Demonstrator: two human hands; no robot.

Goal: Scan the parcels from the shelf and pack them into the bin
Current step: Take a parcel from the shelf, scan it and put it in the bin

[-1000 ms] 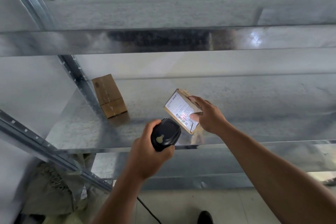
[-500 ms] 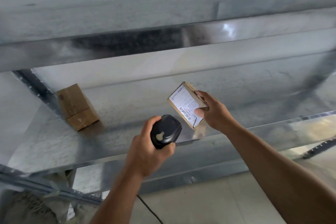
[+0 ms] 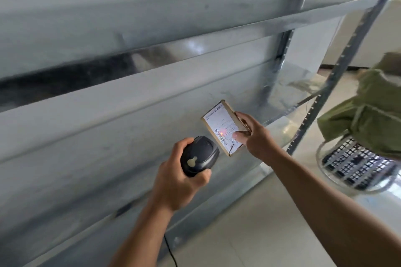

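A small brown cardboard parcel [image 3: 223, 123] with a white shipping label is held up in front of the metal shelf [image 3: 108, 132]. My right hand [image 3: 253, 136] grips it by its right edge, thumb on the label. A red scan dot glows on the label beside the barcode. My left hand [image 3: 175, 178] grips a black handheld scanner [image 3: 199, 156], pointed at the label from just below left. The scanner's cable hangs down from under my left wrist.
The shelf's perforated upright [image 3: 338, 67] slants at the right. Past it stands a round wire-mesh bin [image 3: 358, 165] with an olive-green sack [image 3: 368, 115] draped over it. Pale tiled floor [image 3: 249, 234] lies below.
The view has swung to the right: the second box on the shelf has left the frame and the bin with the green sack has come in. The red scan dot is on the label again.
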